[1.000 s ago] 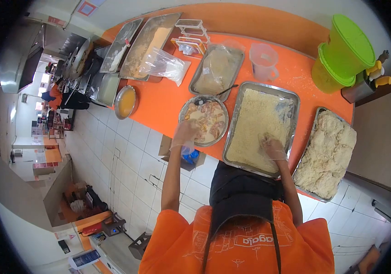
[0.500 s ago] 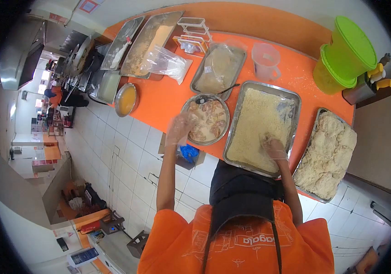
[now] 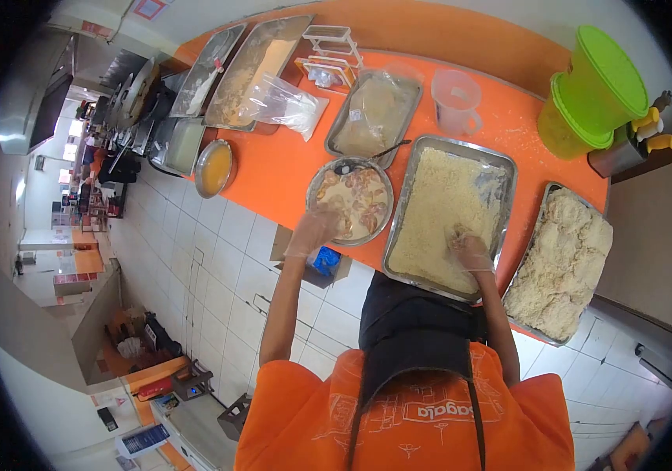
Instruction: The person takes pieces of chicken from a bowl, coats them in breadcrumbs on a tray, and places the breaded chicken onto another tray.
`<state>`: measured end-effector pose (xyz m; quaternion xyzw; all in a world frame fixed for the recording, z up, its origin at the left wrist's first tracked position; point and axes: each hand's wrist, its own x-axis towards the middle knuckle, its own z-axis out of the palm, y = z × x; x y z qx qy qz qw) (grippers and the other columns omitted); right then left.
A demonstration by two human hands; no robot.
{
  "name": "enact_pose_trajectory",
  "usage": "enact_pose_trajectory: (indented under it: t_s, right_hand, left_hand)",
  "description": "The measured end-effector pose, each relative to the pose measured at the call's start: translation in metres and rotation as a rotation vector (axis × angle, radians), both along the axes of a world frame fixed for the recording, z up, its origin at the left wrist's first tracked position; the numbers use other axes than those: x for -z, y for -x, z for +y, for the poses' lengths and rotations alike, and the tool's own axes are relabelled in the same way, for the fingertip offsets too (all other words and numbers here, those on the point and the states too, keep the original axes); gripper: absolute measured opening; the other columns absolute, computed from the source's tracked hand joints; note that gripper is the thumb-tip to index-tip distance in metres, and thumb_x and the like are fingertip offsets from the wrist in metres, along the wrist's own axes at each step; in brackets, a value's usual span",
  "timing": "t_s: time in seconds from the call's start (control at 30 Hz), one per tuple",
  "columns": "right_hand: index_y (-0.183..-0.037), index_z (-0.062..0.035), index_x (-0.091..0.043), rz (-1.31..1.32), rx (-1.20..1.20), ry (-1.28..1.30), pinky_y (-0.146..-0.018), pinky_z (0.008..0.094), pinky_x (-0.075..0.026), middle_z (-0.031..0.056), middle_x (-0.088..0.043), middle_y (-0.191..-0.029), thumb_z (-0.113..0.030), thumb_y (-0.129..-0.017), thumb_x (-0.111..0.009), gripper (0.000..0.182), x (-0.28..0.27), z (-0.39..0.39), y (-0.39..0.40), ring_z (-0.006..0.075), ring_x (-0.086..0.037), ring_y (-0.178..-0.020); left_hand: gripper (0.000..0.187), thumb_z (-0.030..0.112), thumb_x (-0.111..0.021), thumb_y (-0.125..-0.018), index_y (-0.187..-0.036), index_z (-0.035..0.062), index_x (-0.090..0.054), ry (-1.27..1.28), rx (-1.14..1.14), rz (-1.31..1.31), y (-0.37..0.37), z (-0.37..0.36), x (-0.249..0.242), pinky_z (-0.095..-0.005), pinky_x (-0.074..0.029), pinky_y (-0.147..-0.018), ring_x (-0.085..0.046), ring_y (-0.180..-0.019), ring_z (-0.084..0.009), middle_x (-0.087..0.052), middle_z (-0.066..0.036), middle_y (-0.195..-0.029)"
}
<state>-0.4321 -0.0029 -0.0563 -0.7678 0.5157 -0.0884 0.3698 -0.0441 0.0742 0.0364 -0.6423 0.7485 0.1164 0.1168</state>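
A clear plastic glove covers my left hand point(image 3: 315, 229), which is at the lower left rim of a round metal bowl point(image 3: 388, 210). Pieces of meat point(image 3: 357, 196) lie in pale liquid in that bowl; whether my left fingers grip anything is unclear. My right hand point(image 3: 468, 250), gloved too, rests in the pale crumbs point(image 3: 438, 204) of a large metal tray point(image 3: 414, 157), its fingers bent down and partly hidden. Right of it, another tray point(image 3: 536, 206) is heaped with crumb-coated pieces point(image 3: 564, 259).
On the orange table point(image 3: 265, 177) stand a clear jug point(image 3: 456, 102), green tubs point(image 3: 607, 74), a knife holder point(image 3: 619, 153), a bag of white powder point(image 3: 289, 106) and a bowl of yellow liquid point(image 3: 215, 169). A box point(image 3: 336, 271) sits below the edge. Far left, a person point(image 3: 100, 163) is visible.
My left hand has moved slightly down and right along the bowl's rim. The bowl has shifted a little left and up. My right hand stays nearly in place in the crumbs.
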Motion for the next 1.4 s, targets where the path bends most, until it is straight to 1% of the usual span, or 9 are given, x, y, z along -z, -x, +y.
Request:
enact_pose_trajectory:
  t_s: [0.3,0.5,0.7,0.8,1.0,1.1,1.2,1.33,1.4]
  right_hand:
    - [-0.092,-0.0043,-0.058,-0.013,-0.022,-0.038,-0.074,0.0493,-0.047,0.0226,-0.063,-0.091,-0.026,-0.093,-0.051,0.023,0.001,0.000,0.003,0.0420,-0.060,-0.088]
    - [-0.094,-0.0042,-0.057,-0.019,-0.022,-0.006,-0.073,0.0511,-0.047,0.0234,-0.063,-0.090,-0.034,-0.095,-0.048,0.031,0.009,0.000,-0.001,0.0441,-0.060,-0.086]
    - [-0.094,-0.0042,-0.056,0.044,0.034,-0.004,-0.072,0.0511,-0.047,0.0241,-0.063,-0.087,-0.041,-0.096,-0.047,0.038,0.008,0.000,-0.005,0.0440,-0.061,-0.084]
    - [-0.094,-0.0041,-0.056,0.019,0.004,0.013,-0.072,0.0505,-0.047,0.0241,-0.063,-0.087,-0.039,-0.095,-0.049,0.036,0.004,0.000,-0.003,0.0435,-0.061,-0.084]
    - [-0.095,-0.0035,-0.057,-0.040,-0.013,-0.004,-0.073,0.0485,-0.048,0.0234,-0.063,-0.090,-0.028,-0.092,-0.054,0.025,0.005,0.000,-0.001,0.0424,-0.061,-0.086]
    - [-0.096,-0.0032,-0.058,-0.050,-0.018,-0.011,-0.073,0.0485,-0.048,0.0233,-0.062,-0.090,-0.024,-0.090,-0.054,0.022,0.016,0.000,0.003,0.0421,-0.061,-0.086]
    - [-0.095,-0.0030,-0.059,-0.017,-0.052,0.051,-0.073,0.0488,-0.048,0.0234,-0.062,-0.091,-0.023,-0.090,-0.053,0.021,0.016,0.000,0.002,0.0420,-0.061,-0.085]
    - [-0.095,-0.0028,-0.059,-0.005,-0.052,0.021,-0.074,0.0484,-0.049,0.0236,-0.063,-0.092,-0.023,-0.091,-0.053,0.022,0.014,-0.003,-0.001,0.0417,-0.061,-0.086]
    - [-0.096,-0.0028,-0.059,-0.013,-0.045,0.051,-0.074,0.0483,-0.049,0.0236,-0.063,-0.092,-0.023,-0.092,-0.052,0.022,0.018,-0.002,-0.001,0.0417,-0.061,-0.086]
  left_hand:
    - [0.032,0.024,-0.061,-0.082,-0.110,0.0092,-0.065,0.261,-0.008,0.154,-0.041,0.016,0.062,-0.0421,-0.045,-0.096,-0.055,-0.114,-0.0298,-0.065,-0.008,-0.113]
    - [0.044,0.026,-0.070,-0.078,-0.113,0.0015,-0.059,0.068,-0.609,0.289,0.006,-0.019,-0.039,-0.0472,-0.047,-0.088,-0.059,-0.104,-0.0368,-0.063,-0.020,-0.111]
    - [0.037,0.022,-0.065,-0.083,-0.113,0.0014,-0.056,0.407,-0.611,0.715,-0.027,-0.027,-0.016,-0.0444,-0.048,-0.084,-0.061,-0.098,-0.0377,-0.065,-0.020,-0.100]
    - [0.028,0.024,-0.063,-0.088,-0.107,0.0038,-0.057,0.433,-0.585,0.675,-0.026,-0.031,-0.027,-0.0426,-0.048,-0.074,-0.061,-0.085,-0.0366,-0.063,-0.019,-0.092]
    - [0.037,0.027,-0.065,-0.084,-0.114,0.0060,-0.059,0.321,-0.330,0.396,-0.015,-0.028,-0.028,-0.0452,-0.048,-0.085,-0.062,-0.095,-0.0348,-0.065,-0.018,-0.095]
    - [0.038,0.032,-0.065,-0.085,-0.113,0.0068,-0.062,0.470,-0.296,0.251,-0.027,-0.006,0.032,-0.0453,-0.047,-0.089,-0.062,-0.097,-0.0342,-0.065,-0.019,-0.100]
    - [0.041,0.036,-0.065,-0.084,-0.113,0.0082,-0.063,0.315,-0.518,0.468,-0.040,-0.008,0.040,-0.0454,-0.047,-0.091,-0.061,-0.100,-0.0340,-0.064,-0.020,-0.104]
    - [0.041,0.034,-0.066,-0.080,-0.109,0.0058,-0.065,0.317,-0.527,0.326,-0.034,-0.019,0.017,-0.0444,-0.047,-0.090,-0.061,-0.103,-0.0341,-0.065,-0.018,-0.107]
    - [0.036,0.029,-0.065,-0.079,-0.108,0.0065,-0.065,0.098,-0.721,0.323,-0.006,-0.045,-0.011,-0.0435,-0.048,-0.088,-0.061,-0.103,-0.0348,-0.065,-0.018,-0.107]
